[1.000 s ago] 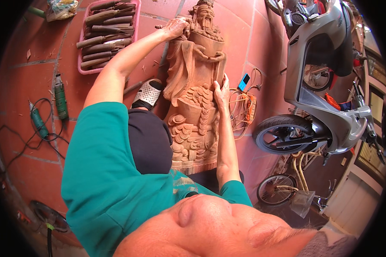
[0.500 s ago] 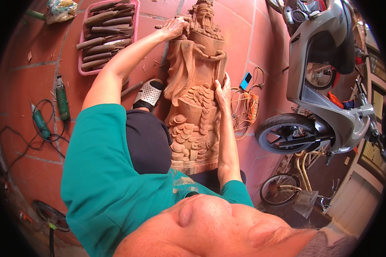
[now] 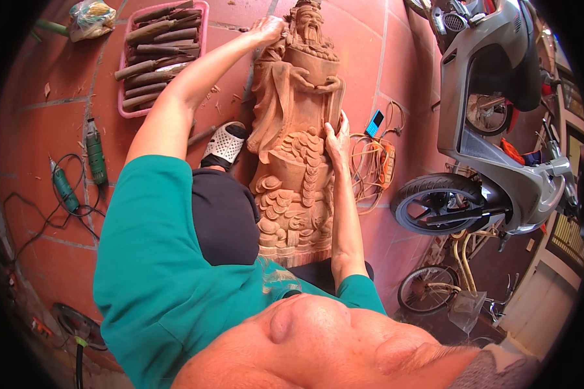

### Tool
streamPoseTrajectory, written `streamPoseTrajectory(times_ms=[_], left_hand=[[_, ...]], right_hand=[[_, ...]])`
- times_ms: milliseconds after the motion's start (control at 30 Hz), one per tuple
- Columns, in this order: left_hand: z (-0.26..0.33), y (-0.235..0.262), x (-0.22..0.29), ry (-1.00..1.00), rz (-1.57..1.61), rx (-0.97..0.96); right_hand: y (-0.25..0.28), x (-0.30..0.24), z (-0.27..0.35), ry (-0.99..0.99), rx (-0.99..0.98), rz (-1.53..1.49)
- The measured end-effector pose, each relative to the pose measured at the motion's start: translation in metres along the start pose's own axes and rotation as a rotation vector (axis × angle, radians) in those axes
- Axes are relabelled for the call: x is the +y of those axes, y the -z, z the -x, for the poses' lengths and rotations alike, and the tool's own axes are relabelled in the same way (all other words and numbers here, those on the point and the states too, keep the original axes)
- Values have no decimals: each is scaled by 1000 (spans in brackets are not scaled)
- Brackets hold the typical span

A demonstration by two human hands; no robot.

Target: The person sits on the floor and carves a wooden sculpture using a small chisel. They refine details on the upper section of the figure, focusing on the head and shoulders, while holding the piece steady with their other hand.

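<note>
A carved wooden statue (image 3: 296, 165) of a bearded figure lies lengthwise in front of me, its head at the far end. At its left shoulder, just beside the head, my left hand (image 3: 269, 30) is closed with the knuckles up. A small dark tip sticks out to the left of that hand; what the fingers grip is hidden. My right hand (image 3: 338, 141) rests along the statue's right side, fingers stretched out and thumb apart, touching the wood. Coins and rounded shapes are carved over the statue's lower half.
A pink tray (image 3: 121, 97) of wooden-handled tools stands at the far left. Two green power tools (image 3: 95, 152) with cords lie nearer. On the right are an orange coiled cord (image 3: 363, 170), a blue phone (image 3: 374, 123) and a grey motorbike (image 3: 457, 129). Wood chips dot the tiles.
My left hand has shifted slightly away from me at the statue's shoulder, and its wrist has turned a little. The right hand stays in place against the statue.
</note>
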State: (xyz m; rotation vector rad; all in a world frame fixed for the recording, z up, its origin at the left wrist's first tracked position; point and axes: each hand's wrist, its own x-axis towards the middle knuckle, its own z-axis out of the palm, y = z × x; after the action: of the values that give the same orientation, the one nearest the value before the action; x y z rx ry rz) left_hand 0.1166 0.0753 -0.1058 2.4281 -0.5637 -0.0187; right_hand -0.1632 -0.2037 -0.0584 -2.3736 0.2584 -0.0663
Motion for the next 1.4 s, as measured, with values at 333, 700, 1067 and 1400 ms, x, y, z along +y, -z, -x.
streamPoseTrajectory(times_ms=[333,700,1067,1400], left_hand=[[10,12,30,-144,-6,-133],[8,0,29,-192,-91,-68],[2,-18,12,-145,-115,33],[5,-6,11,-34,60,28]], right_hand=[[1,4,5,-31,19,6],[0,7,3,-15,10,-41],[1,-1,-4,-29,-7,-24],[3,1,-1,-31,-19,-56]])
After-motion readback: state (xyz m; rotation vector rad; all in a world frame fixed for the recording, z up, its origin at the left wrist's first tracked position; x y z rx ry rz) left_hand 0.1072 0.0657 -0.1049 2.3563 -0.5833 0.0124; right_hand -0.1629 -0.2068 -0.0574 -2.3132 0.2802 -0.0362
